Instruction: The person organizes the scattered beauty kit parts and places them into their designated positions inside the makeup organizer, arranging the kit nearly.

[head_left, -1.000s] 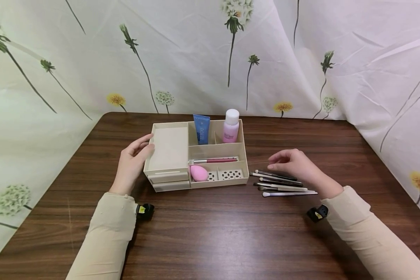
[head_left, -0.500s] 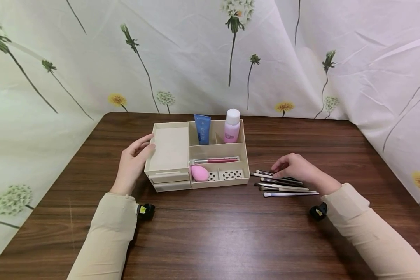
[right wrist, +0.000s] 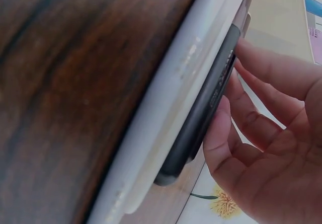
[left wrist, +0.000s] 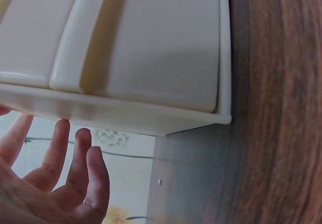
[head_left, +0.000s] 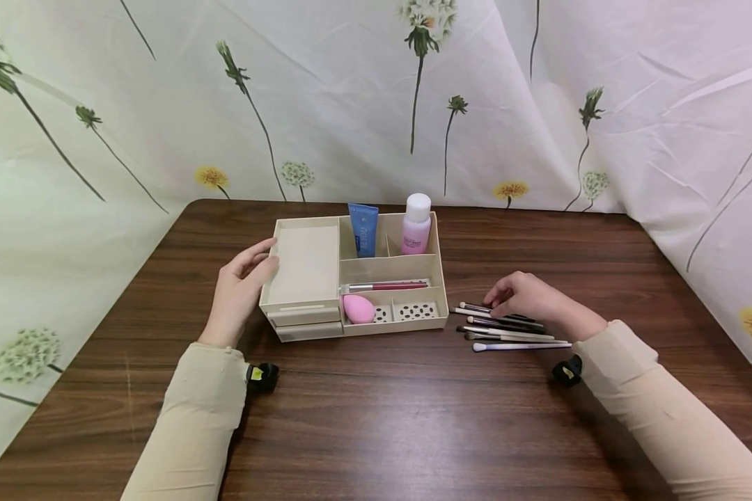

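Observation:
A cream desktop organizer (head_left: pixel 303 268) with drawers stands on the table. My left hand (head_left: pixel 235 292) rests against its left side, fingers loosely extended; in the left wrist view fingertips (left wrist: pixel 61 128) meet the side wall. Right of the organizer lies a loose row of makeup brushes (head_left: pixel 514 337) with black, white and pale handles. My right hand (head_left: pixel 523 298) is over the far end of this row, thumb and fingers closing round a brush. In the right wrist view the thumb tip is at a black-handled brush (right wrist: pixel 201 108); the other fingers are partly hidden behind it.
In the organizer's compartments are a blue tube (head_left: pixel 364 231), a pink bottle (head_left: pixel 416 226) with a white cap, a dark-red-handled brush (head_left: pixel 388 286) and a pink makeup sponge (head_left: pixel 358 309). A flowered cloth (head_left: pixel 351 104) hangs behind the brown wooden table (head_left: pixel 376 417).
My right hand has come down and slightly right onto the far brushes, its thumb and fingers now at one of them. The left hand and organizer stay in place.

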Demonstrator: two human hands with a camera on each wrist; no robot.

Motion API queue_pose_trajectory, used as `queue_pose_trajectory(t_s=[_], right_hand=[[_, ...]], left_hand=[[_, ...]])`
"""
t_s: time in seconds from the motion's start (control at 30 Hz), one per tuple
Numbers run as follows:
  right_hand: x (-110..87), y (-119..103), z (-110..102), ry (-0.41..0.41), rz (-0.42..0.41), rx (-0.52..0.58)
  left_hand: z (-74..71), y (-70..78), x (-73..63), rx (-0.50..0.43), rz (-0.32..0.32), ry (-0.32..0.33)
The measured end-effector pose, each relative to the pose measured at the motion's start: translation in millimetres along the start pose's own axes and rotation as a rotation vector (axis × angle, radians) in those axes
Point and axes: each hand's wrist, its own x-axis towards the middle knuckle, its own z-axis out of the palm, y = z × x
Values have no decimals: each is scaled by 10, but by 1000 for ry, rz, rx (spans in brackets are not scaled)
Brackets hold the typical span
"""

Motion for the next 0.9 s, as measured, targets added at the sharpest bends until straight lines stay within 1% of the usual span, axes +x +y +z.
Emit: queue_pose_trajectory(t_s=[0.13,0.33,0.47,0.6,0.77,0.9], right_hand=[[0,-20,-12,-9,-9,-14],[-2,-32,-9,-42,-8,1],[9,-28,-15,-70,-28,-13],[15,-30,-20,-80,-39,-22],[10,-39,-9,-66,-49,-27],[-9,-53,-2,-18,-73,-34]], left_hand=[[-1,12,-1,1,1,0],[-8,20,-6,-4,7,-5],[-8,19,-8,-6,12,-6],[-3,17,-10,-1,15,-8],[-3,15,-14,6,14,-3],[-7,14,-17,6,13,-1]])
